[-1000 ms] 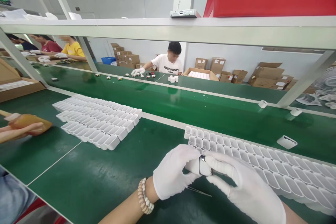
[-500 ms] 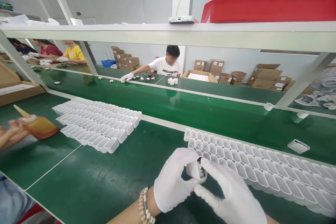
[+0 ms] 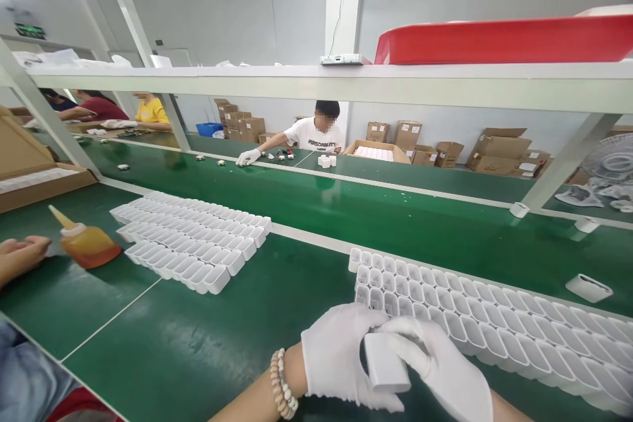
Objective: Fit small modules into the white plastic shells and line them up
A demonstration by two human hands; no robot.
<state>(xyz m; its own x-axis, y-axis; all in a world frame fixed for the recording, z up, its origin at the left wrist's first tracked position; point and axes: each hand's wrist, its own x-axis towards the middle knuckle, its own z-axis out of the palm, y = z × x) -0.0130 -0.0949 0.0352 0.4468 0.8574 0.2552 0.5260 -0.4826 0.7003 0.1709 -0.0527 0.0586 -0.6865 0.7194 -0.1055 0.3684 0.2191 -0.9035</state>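
The gloved left hand (image 3: 346, 357) and gloved right hand (image 3: 440, 366) both grasp one white casing (image 3: 386, 362), held tilted above the green surface (image 3: 222, 349). The left fingers wrap its 9 o'clock side; the right fingers contact its upper edge at 1 o'clock. Relative to the casing, open white housings (image 3: 494, 313) stand in rows from 12 to 3 o'clock. A second housing group (image 3: 192, 237) occupies 10 o'clock, with an amber bottle (image 3: 90, 247) just beside it.

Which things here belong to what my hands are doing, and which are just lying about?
In use: left hand and right hand on white casing; probably nearby open casings.
Seemingly lying about: amber squeeze bottle, red tray, cardboard boxes, blue bin.
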